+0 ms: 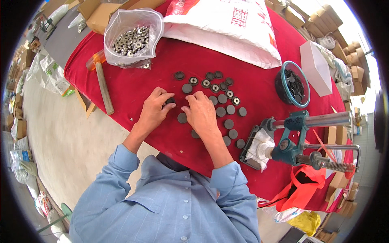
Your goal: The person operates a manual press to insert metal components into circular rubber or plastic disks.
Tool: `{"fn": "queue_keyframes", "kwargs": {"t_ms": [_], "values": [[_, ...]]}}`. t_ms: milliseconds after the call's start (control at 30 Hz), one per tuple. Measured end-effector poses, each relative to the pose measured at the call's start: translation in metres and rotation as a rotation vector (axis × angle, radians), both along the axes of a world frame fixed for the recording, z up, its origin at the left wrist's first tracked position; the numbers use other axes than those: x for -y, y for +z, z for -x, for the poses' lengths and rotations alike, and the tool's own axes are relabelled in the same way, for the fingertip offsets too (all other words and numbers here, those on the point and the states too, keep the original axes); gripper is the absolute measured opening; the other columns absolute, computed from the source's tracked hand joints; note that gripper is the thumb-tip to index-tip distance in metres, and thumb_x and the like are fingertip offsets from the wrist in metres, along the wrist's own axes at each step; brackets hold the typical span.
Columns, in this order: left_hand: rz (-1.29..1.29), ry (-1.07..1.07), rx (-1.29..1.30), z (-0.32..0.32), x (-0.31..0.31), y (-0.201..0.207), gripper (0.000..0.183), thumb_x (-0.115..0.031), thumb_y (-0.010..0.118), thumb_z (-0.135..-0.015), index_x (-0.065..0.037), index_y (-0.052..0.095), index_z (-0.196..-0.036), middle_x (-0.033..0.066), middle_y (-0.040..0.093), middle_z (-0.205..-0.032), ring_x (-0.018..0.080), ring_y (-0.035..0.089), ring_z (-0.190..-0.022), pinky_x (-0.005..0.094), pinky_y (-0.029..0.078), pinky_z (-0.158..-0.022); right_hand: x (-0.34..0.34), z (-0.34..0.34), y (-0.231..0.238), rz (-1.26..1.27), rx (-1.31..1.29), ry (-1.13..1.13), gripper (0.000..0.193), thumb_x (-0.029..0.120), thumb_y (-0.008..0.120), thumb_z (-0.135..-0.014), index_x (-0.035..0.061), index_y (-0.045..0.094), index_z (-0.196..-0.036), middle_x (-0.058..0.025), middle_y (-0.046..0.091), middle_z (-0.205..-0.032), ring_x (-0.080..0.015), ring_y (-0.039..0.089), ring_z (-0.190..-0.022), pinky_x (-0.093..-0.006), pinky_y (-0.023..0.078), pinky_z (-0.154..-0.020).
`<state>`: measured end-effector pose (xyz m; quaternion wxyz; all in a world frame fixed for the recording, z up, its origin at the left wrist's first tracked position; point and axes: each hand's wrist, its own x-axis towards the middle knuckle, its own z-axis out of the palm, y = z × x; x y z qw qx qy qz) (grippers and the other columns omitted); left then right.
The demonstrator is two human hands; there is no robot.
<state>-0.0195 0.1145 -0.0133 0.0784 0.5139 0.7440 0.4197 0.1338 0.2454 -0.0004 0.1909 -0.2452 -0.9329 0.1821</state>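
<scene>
Dark round cap (170, 101), between the fingers of the left hand (155, 108), just above or on the bench (158, 73), which is covered in red cloth; the thumb and fingertips grasp its edge. The right hand (201, 113) lies beside it, fingers bent downward; whether they grip anything cannot be told. Around the hands are scattered loose dark discs (230, 109), some plain on top; beyond the fingers lie ring-shaped pieces (193, 81) with bright metal centres. Farther out, at left, a hammer (103, 87) lies near a clear bag (131, 18) of metal parts (131, 42). A white sack (227, 30) occupies the far side; at right are a tub (280, 92) of black pieces, a white box (316, 69) and a green press (285, 150).
</scene>
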Motion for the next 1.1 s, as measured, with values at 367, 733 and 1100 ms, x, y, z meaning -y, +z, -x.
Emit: {"fn": "queue_keyframes", "kwargs": {"t_ms": [367,733,1100], "values": [[0.022,0.015,0.162,0.002,-0.005,0.013,0.022,-0.005,0.084,-0.086,-0.002,0.073,-0.105,0.0111,0.068,-0.092,0.0235,0.066,-0.073,0.0344,0.053,-0.066,0.009,-0.025,0.01,-0.161,0.083,0.099,0.014,0.014,0.077,-0.088,0.0053,0.067,-0.093,-0.0118,0.059,-0.097,-0.03,0.064,-0.098,-0.0428,0.053,-0.083],[-0.242,-0.061,-0.042,0.004,-0.091,0.023,0.019,-0.005,0.077,-0.091,-0.003,0.079,-0.11,0.0133,0.073,-0.101,0.0327,0.073,-0.086,0.041,0.059,-0.075,0.024,-0.056,0.021,0.157,-0.056,-0.065,0.019,0.015,0.082,-0.089,0.0052,0.072,-0.101,-0.0122,0.063,-0.1,-0.0331,0.069,-0.082,-0.0423,0.057,-0.071],[-0.051,-0.103,-0.338,-0.007,-0.086,0.002,0.024,-0.013,0.074,-0.094,-0.001,0.076,-0.114,0.0121,0.072,-0.115,0.033,0.07,-0.107,0.0438,0.059,-0.089,-0.073,-0.103,0.033,0.006,-0.283,-0.495,0.014,0.0,0.074,-0.091,0.0001,0.071,-0.105,-0.0169,0.072,-0.102,-0.036,0.072,-0.091,-0.0447,0.058,-0.08]]}}
